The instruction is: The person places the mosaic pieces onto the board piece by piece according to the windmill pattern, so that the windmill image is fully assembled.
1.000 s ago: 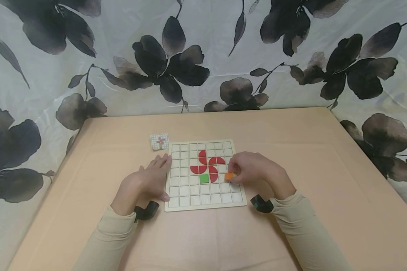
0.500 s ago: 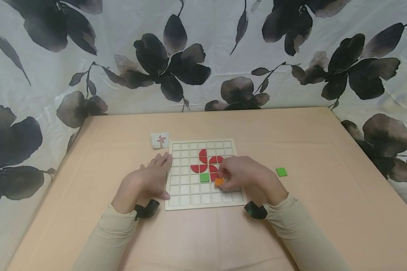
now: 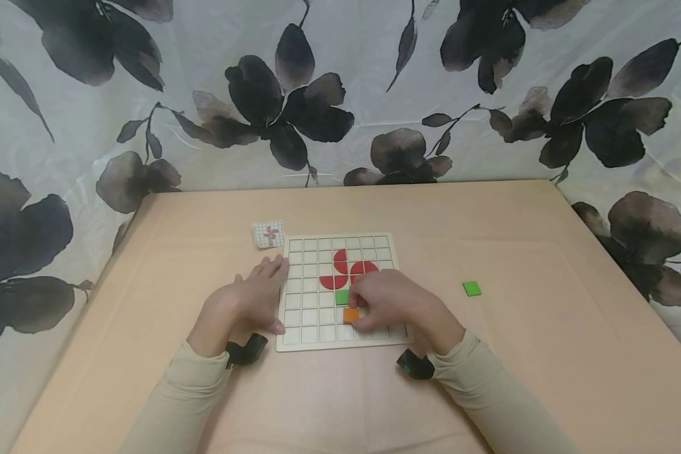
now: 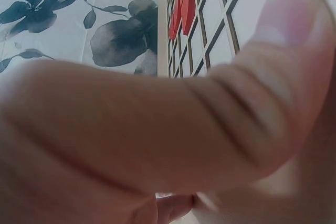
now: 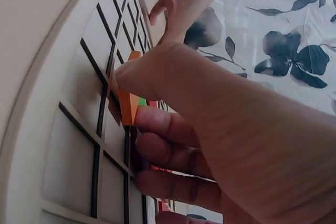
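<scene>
My right hand (image 3: pixel 388 302) pinches an orange square tile (image 3: pixel 350 315) between thumb and fingers, over the white grid board (image 3: pixel 312 334). In the right wrist view the orange tile (image 5: pixel 127 106) stands tilted close to the grid. Just above it on the board lies a green square tile (image 3: pixel 342 297), partly beside my fingertips. Red half-round pieces (image 3: pixel 333 282) form a pinwheel at the board's middle, one of them mostly hidden by my right hand. My left hand (image 3: pixel 250 299) rests at the board's left edge, fingers straight, its thumb (image 4: pixel 291 19) at the rim.
A small card (image 3: pixel 268 234) with a printed red pattern on a grid lies beyond the board's upper left corner. Another green square tile (image 3: pixel 471 288) lies on the table (image 3: pixel 522 265) to the right. Floral cloth (image 3: pixel 386 94) hangs behind the table.
My right hand has carried the orange tile leftward and nearer me across the board, to below the green tile. The loose green tile at right has come into sight. My left hand stays put.
</scene>
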The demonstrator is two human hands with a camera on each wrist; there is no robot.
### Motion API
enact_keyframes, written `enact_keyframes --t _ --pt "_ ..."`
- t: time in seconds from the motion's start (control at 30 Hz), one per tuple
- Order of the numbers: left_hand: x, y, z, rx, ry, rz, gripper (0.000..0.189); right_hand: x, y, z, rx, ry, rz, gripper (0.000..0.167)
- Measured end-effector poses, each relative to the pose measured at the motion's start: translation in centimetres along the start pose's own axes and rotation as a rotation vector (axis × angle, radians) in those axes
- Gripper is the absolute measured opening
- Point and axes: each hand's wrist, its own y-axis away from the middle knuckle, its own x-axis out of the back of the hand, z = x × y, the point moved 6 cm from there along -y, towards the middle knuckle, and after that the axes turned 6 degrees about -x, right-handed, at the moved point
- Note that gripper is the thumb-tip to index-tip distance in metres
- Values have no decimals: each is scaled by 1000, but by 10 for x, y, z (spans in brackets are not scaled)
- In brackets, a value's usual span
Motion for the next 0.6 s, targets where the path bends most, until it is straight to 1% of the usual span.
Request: enact_keyframes --t 0.23,0.33,0.6 --pt "0 -1 -1 1 -5 1 129 1 -1 -9 8 71 34 16" --pt "0 0 -1 -3 -1 1 129 2 -1 -11 15 101 63 18" --pt "0 1 -1 -6 13 5 128 5 0 -17 30 120 109 22"
